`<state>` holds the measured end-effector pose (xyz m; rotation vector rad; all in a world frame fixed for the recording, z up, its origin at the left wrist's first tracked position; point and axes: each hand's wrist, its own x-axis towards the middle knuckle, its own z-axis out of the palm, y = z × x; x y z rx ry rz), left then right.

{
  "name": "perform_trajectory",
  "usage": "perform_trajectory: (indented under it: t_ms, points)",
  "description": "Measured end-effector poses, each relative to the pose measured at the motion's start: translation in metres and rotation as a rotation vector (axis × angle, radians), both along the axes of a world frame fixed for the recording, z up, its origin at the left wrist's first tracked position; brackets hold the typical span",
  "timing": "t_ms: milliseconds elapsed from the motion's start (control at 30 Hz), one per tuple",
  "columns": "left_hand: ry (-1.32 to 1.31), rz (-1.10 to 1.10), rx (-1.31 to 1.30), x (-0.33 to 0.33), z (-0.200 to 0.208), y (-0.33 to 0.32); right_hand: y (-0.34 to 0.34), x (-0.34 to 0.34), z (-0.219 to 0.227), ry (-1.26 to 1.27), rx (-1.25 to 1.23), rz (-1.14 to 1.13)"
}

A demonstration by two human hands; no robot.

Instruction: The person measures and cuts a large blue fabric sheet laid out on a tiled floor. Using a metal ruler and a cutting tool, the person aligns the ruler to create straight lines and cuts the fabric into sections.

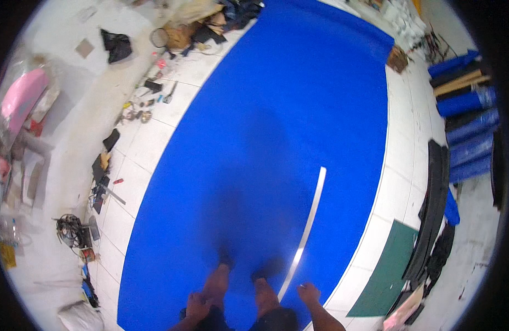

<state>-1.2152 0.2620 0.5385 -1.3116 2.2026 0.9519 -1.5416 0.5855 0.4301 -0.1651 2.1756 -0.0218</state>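
Note:
A long sheet of bright blue material (238, 127) is spread over the floor, and I stand on it. On its right half lies a long, thin silvery straightedge (308, 220), running from near my right leg away from me. My right hand (308, 294) is just right of the straightedge's near end, apart from it. Its fingers are closed, with a small pale tip showing; what it is I cannot make out. My left hand (198, 306) hangs by my left leg, its fingers too small and blurred to read.
White floor tiles (141, 165) border the sheet. Along the left wall lie scraps, small tools and a tangle of black cable (72, 230). At right are a dark green mat (384, 273), long black rolls (431, 215) and blue rolls (469, 132). The sheet's far end looks rolled.

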Motion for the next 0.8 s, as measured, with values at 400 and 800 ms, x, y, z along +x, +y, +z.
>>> perform_trajectory:
  t_ms: [400, 800]
  points:
    - [-0.15, 0.739, -0.284, 0.253, 0.029, -0.028, -0.05, 0.065, 0.062, 0.06, 0.097, 0.293]
    - [0.109, 0.946, 0.024, 0.394, -0.014, -0.173, -0.409, 0.254, 0.159, 0.125, -0.427, 0.418]
